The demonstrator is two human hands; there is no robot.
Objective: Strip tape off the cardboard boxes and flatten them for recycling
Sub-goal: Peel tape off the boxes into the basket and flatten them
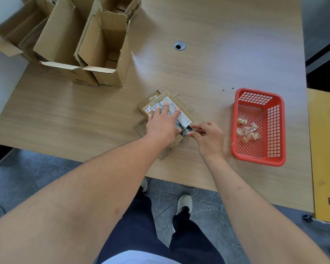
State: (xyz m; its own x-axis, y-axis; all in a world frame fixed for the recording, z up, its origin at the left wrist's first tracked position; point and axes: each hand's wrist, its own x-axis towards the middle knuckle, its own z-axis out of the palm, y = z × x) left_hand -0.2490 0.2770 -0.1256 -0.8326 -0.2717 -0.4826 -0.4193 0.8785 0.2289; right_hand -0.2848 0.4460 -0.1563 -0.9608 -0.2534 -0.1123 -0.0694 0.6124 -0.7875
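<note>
Our left hand [163, 123] presses flat and wide on the small box [168, 119]. Beside it, our right hand [208, 138] pinches its tape [189, 132].

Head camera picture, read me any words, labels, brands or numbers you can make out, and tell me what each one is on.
"Simie", partly cut off: black print on a flap of the open cardboard box at the back.
Shipping label on the flattened box under the left hand: barcode and print, too small to read.
Yellow box at the right edge: dark printed marks, too blurred to read.
Red basket: no text.
</note>
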